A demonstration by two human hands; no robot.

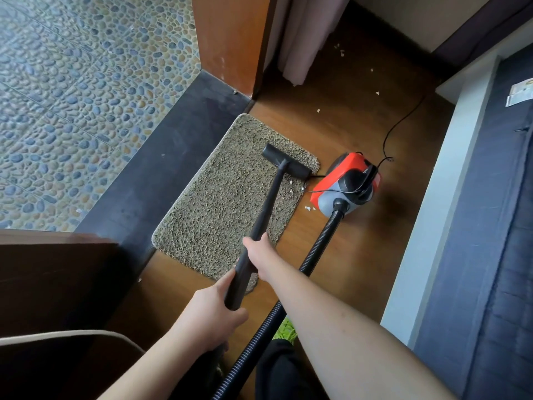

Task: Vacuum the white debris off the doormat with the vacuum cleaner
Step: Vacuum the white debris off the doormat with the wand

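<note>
Progress: shaggy beige doormat (pixel 230 194) mostly clean | Remaining: white debris flecks (pixel 291 192) beside black floor nozzle (pixel 285 166) | Both left hand (pixel 213 316) and right hand (pixel 259 255) grip black wand (pixel 265 209).

The doormat (pixel 227 197) is rough, shaggy tan pile. The wand (pixel 266 209) is matt black plastic, the hose (pixel 314 255) ribbed, the vacuum body (pixel 346 183) smooth orange and grey plastic (slightly glossy). The floor (pixel 360 116) is satin wood.
</note>
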